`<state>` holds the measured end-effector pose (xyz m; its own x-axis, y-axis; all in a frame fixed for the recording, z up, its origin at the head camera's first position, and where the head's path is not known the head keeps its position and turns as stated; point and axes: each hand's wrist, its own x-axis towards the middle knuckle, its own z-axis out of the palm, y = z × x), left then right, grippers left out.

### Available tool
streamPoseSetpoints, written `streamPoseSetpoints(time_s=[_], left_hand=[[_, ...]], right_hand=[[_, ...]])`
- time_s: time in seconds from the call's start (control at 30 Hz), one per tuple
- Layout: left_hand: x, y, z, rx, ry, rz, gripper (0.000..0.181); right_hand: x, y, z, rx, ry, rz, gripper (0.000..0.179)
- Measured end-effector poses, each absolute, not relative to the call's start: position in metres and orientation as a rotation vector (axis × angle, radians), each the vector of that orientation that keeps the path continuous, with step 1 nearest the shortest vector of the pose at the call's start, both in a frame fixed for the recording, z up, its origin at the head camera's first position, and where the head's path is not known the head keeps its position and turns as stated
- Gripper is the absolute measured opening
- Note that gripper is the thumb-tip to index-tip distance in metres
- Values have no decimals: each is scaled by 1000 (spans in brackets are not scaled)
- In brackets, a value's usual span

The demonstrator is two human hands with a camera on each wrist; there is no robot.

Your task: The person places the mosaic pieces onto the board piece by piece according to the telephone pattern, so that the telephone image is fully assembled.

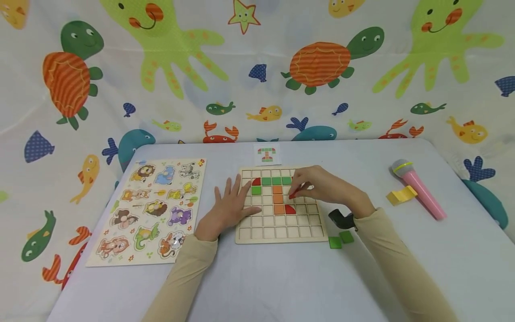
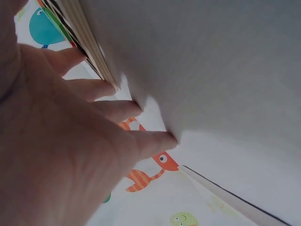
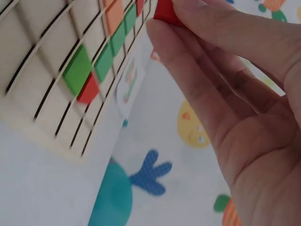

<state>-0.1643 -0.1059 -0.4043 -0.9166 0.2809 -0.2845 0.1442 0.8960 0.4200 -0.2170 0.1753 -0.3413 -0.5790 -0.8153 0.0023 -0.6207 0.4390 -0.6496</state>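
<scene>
Between thumb and fingertips my right hand point(image 1: 323, 187) pinches a small red piece point(image 3: 167, 13), held over the right half of a wooden grid board point(image 1: 257, 233). Spread fingers of my left hand point(image 1: 225, 210) rest at the board's left edge, the thumb lying across its cells. A row of green squares point(image 1: 276, 181) fills cells near the top, beside a red curved piece point(image 1: 256, 182); one more green square point(image 1: 256, 191) sits below that. Orange squares point(image 1: 278, 199) run down the middle, and another red curved piece point(image 1: 289, 209) lies right of the lowest one.
A card with a coloured pattern point(image 1: 267, 154) lies behind the board. Two loose green squares point(image 1: 335, 242) are near its front right corner. An animal puzzle board point(image 1: 96, 259) is at the left; a pink toy microphone point(image 1: 426, 197) and yellow block point(image 1: 401, 195) lie at the right.
</scene>
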Motion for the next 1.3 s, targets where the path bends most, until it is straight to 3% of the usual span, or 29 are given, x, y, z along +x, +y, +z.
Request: streamPoseSetpoints(time_s=[0.47,1.3], left_hand=[[-164,-106,-404,311,2729,553,89],[-165,-107,-406,319,2744,548,88]], right_hand=[[-216,117,-358,-1300,2303,-832,14],[-212,108,-375,-1324,2309,-796,11]])
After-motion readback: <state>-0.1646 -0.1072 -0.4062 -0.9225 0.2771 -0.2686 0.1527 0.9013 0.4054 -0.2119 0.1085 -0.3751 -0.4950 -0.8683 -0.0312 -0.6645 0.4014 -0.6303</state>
